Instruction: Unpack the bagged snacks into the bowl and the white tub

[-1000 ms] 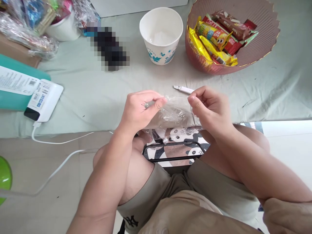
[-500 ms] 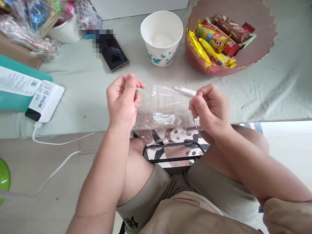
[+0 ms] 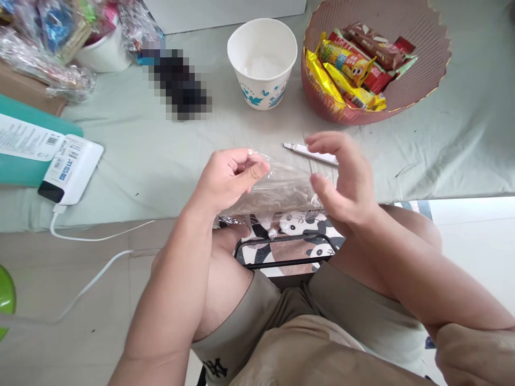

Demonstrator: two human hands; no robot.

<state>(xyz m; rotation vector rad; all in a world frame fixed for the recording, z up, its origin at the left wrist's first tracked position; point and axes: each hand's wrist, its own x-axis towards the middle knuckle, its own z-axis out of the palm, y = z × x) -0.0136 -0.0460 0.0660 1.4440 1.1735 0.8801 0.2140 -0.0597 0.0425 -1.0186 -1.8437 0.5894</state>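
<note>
My left hand (image 3: pixel 231 179) pinches the upper left part of a clear plastic bag (image 3: pixel 277 195) between thumb and fingers. The bag is crinkled and lies across the table's front edge, its lower part hanging over. At the bag's right side is my right hand (image 3: pixel 344 179), thumb and fingers spread apart with nothing gripped between them. Just behind the right hand a white-handled craft knife (image 3: pixel 309 153) rests on the cloth, its right end partly covered by the fingers.
Behind the bag stand a white paper cup (image 3: pixel 263 86) with blue prints and a pink ribbed bowl (image 3: pixel 322 102) of wrapped snacks. To the left are a white power bank (image 3: pixel 78 166) with a cable (image 3: pixel 96 239), a teal package (image 3: pixel 24 171) and several wrapped items (image 3: pixel 60 32).
My left hand has moved right and closed on the clear bag's upper part. My right hand has gone from pinching to spread fingers. The view has shifted slightly.
</note>
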